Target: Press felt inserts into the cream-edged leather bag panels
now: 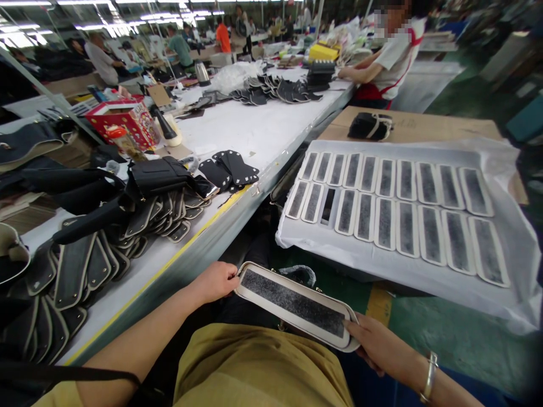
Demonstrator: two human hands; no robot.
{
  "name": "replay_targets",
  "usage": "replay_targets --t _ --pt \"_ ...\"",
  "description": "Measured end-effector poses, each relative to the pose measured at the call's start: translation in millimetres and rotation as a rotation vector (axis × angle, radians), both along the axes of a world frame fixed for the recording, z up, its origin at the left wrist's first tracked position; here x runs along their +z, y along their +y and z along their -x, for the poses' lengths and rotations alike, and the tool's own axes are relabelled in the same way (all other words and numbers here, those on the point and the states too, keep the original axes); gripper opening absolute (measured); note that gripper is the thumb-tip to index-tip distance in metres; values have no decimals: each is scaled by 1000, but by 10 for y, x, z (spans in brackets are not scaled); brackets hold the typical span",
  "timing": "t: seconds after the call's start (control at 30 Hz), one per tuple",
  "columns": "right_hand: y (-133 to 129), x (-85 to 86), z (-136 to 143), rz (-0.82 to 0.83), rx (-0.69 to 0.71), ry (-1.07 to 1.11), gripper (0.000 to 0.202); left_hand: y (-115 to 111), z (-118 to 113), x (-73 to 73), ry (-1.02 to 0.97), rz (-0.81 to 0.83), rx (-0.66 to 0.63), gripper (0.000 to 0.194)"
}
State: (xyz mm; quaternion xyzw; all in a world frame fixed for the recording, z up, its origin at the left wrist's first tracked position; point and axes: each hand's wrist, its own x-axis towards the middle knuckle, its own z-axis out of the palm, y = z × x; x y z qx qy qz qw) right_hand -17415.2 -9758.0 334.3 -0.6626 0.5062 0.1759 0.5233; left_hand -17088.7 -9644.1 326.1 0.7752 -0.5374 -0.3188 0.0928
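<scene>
A long panel [292,302] with rounded ends, a pale border and a dark speckled centre is held over my lap, tilted down to the right. My left hand [218,281] pinches its left end. At the right end my right hand [373,339] grips it, thumb on the dark face and fingers underneath. Behind the panel a bag-like part with metal fittings and a wrapped handle [299,271] partly shows. Two rows of similar pale-edged panels [385,223] lie on a white-covered board [305,234] to the right, with one gap in the front row.
The white worktable [271,127] on the left carries piled dark bag parts [76,265], black cut pieces [235,168] and a red box [127,121]. A black bundle [370,125] lies on cardboard behind the board. A person [390,62] stands at the table's far side.
</scene>
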Motion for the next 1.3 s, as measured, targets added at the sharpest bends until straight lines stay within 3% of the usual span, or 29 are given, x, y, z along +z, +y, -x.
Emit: replay_targets --t 0.2,0.27,0.37,0.43,0.6,0.7,0.83,1.03,1.3 --pt "-3 35 -29 -17 -45 28 29 38 -8 -11 -34 42 -49 27" --pt "-10 20 -27 -14 -35 28 29 58 -46 -45 135 10 9 31" --pt "-14 2 -26 -13 1 38 29 79 -129 -147 544 -49 201 42" --pt "-10 1 -31 -13 -5 55 29 90 -183 -251 708 -32 305 48" --pt "2 22 -37 -16 -61 56 28 126 -264 -524 930 24 401 51" --pt "-3 31 -30 -34 -65 53 29 119 -288 -574 960 17 413 52" --pt "-23 34 -28 -49 -46 43 28 33 -302 -443 892 -21 373 50" --pt "-35 74 -56 -47 -47 71 28 -53 -198 -165 595 -111 228 40" --pt "-40 76 -71 -49 -48 84 27 -80 -22 -61 176 -89 77 26"
